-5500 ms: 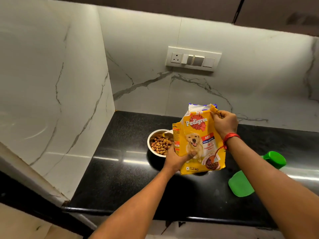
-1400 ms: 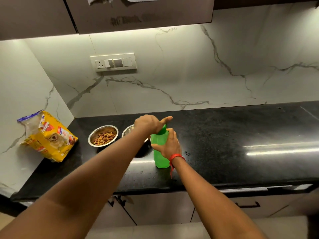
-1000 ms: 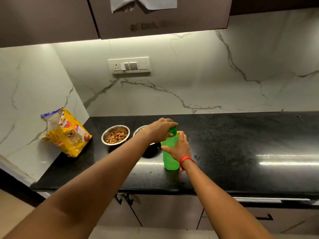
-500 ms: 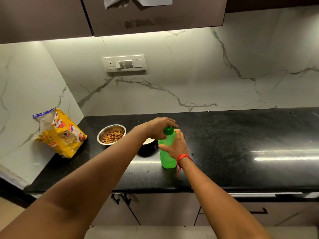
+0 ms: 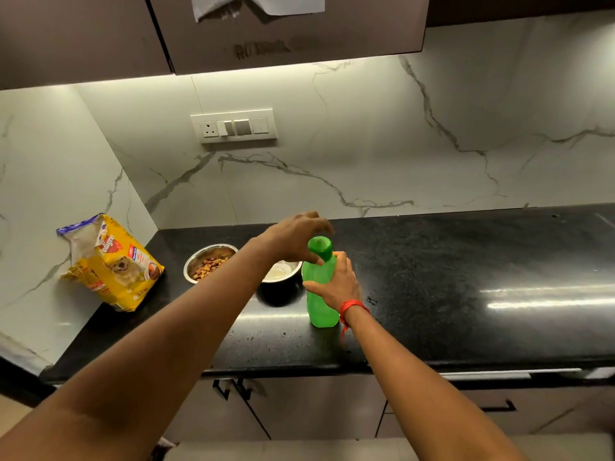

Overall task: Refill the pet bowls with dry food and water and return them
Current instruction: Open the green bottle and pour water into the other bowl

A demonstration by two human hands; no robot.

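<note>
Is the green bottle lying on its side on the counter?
No, the green bottle stands upright on the black counter, gripped by the right hand.

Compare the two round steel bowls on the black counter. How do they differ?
The left steel bowl holds brown kibble; the right steel bowl shows no kibble, only a pale inside. The left one sits nearer the yellow food bag; the right one is beside the green plastic bottle and half hidden behind the left forearm. Both are round, shiny, upright on the black counter.
</note>
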